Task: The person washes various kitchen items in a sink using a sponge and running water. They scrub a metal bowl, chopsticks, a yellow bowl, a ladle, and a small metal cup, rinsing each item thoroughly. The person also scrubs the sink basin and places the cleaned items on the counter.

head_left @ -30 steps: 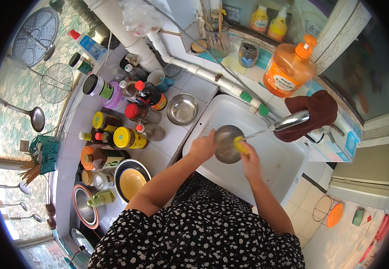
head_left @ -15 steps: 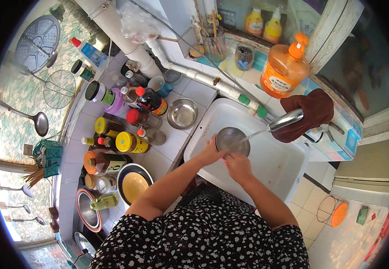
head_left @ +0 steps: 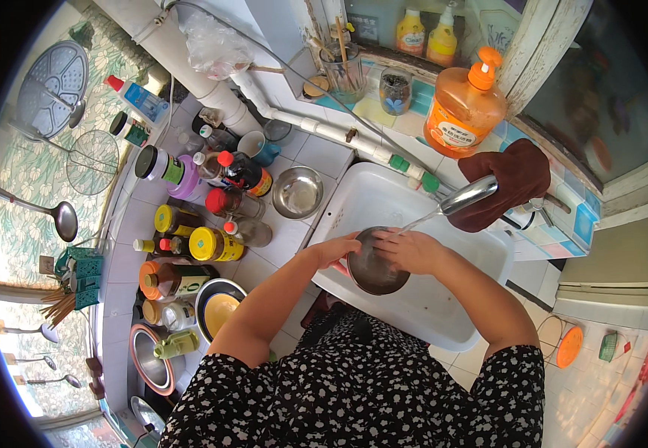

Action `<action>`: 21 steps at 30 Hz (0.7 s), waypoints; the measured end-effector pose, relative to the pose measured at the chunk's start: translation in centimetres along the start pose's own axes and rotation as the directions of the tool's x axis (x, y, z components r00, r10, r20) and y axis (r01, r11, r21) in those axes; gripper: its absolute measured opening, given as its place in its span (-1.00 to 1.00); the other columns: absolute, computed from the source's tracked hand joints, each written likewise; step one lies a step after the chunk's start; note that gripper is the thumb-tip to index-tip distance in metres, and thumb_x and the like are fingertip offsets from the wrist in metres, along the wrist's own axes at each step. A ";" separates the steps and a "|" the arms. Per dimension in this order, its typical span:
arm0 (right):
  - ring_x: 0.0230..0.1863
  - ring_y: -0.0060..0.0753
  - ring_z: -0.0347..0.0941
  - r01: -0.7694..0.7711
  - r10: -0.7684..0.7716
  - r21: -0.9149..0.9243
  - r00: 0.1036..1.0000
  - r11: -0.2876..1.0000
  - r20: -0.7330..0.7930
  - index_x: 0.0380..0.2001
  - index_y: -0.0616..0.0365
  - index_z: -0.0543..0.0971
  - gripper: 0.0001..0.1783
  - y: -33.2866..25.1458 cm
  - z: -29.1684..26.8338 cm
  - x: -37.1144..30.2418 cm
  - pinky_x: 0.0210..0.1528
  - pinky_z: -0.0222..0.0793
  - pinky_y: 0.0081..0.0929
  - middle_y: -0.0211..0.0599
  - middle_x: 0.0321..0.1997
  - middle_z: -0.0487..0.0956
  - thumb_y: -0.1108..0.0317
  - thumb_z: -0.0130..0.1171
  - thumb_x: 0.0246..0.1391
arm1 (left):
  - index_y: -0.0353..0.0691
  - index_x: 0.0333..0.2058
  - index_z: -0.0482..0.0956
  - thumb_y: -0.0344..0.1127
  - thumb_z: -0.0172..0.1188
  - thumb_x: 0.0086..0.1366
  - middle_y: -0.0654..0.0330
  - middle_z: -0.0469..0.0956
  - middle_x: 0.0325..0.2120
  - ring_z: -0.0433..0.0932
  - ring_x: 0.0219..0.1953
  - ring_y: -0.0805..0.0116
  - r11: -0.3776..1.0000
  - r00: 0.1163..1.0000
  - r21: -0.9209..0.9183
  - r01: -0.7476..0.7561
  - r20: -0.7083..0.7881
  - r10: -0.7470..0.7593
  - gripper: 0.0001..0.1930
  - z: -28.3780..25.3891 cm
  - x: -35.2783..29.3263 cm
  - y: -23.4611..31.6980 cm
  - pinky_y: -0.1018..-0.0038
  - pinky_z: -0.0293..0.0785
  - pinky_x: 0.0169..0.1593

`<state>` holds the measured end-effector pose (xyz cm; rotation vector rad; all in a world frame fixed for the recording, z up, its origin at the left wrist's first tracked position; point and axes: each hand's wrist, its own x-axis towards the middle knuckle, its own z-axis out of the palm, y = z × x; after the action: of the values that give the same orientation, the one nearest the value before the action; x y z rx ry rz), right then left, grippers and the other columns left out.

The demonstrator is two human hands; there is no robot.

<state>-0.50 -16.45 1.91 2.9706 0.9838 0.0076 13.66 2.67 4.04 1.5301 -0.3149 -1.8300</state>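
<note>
A round metal bowl (head_left: 376, 272) is held over the white sink (head_left: 451, 317), tilted under the running water. My left hand (head_left: 336, 252) grips its left rim, with the thumb at the top edge. My right hand (head_left: 413, 251) lies over the bowl's upper right part, fingers stretched across the rim and inside. Water falls from the chrome faucet (head_left: 469, 196) onto or just beside the right hand's fingers. A brown cloth (head_left: 506, 183) is draped over the faucet's base.
Left of the sink, a second metal bowl (head_left: 298, 192) stands on the tiled counter among several bottles and jars (head_left: 216, 244). An orange pump bottle (head_left: 464, 112) stands on the ledge behind the sink. A white pipe (head_left: 316, 123) with green fittings runs along the wall.
The bowl has come nearer to me and tilted. My right hand has moved from its near edge up and over to the upper right, under the stream.
</note>
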 end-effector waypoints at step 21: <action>-0.27 -0.21 0.48 -0.585 0.279 0.684 0.811 0.436 0.515 -0.21 0.09 0.55 -0.62 1.4 -2.4 0.1 -0.19 0.36 -0.35 -0.23 -0.32 0.57 0.25 0.28 -0.17 | -0.13 0.04 0.33 0.07 -0.12 0.27 0.07 0.43 -0.05 0.46 -0.05 0.23 0.990 0.846 0.007 -0.141 -0.518 0.124 -0.50 0.1 6.2 -6.0 0.14 0.27 0.09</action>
<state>0.44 -17.50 4.35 3.7170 0.0626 -1.2692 11.11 2.86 -4.18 1.8568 -0.1258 -1.2430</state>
